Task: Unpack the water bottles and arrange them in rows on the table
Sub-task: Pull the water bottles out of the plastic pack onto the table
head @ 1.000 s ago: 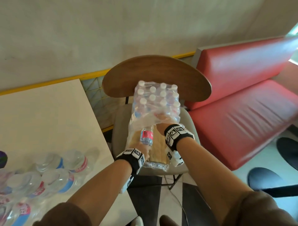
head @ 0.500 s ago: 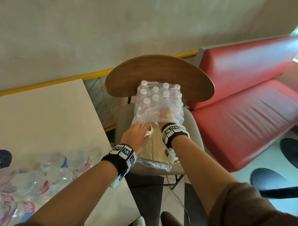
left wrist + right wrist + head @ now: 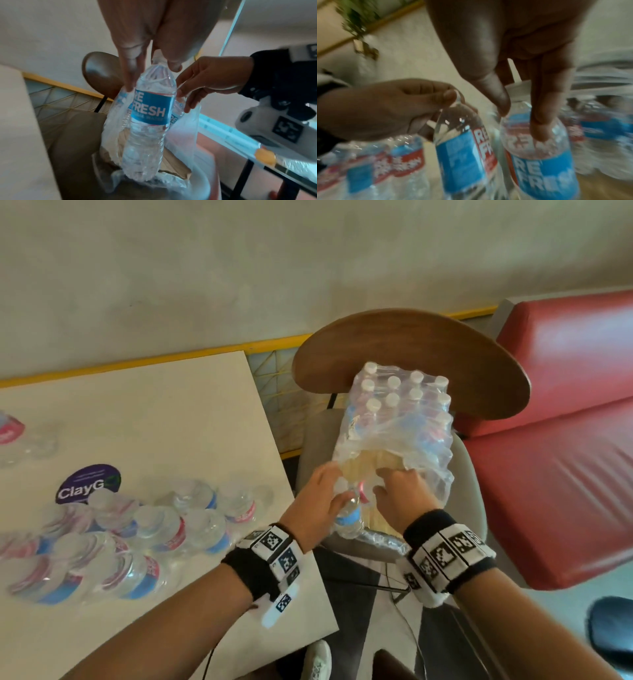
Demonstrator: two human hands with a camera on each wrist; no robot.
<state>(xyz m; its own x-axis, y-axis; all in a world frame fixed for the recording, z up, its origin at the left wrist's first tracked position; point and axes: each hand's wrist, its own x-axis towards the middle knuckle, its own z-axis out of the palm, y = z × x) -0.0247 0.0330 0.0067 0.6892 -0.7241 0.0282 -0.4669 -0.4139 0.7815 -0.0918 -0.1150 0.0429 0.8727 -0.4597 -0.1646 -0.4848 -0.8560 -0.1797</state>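
A shrink-wrapped pack of water bottles (image 3: 397, 419) stands on a chair seat (image 3: 472, 494), its near end torn open over a cardboard tray (image 3: 370, 463). My left hand (image 3: 318, 498) grips a clear bottle with a blue and red label (image 3: 347, 517) (image 3: 149, 108) by its neck, just outside the torn wrap. My right hand (image 3: 400, 491) (image 3: 520, 115) is beside it at the opening, thumb and fingers pinching the top of a second bottle (image 3: 542, 162). Several unpacked bottles (image 3: 164, 529) lie loosely grouped on the white table (image 3: 171, 412).
The chair's wooden backrest (image 3: 411, 347) rises behind the pack. A red bench (image 3: 565, 440) is to the right. A purple sticker (image 3: 89, 484) lies on the table by the bottles. The table's near right corner sits under my left wrist.
My left hand has drawn a bottle out of the torn wrap toward me. My right hand has come back from deeper in the pack to the opening. The head view has swung left.
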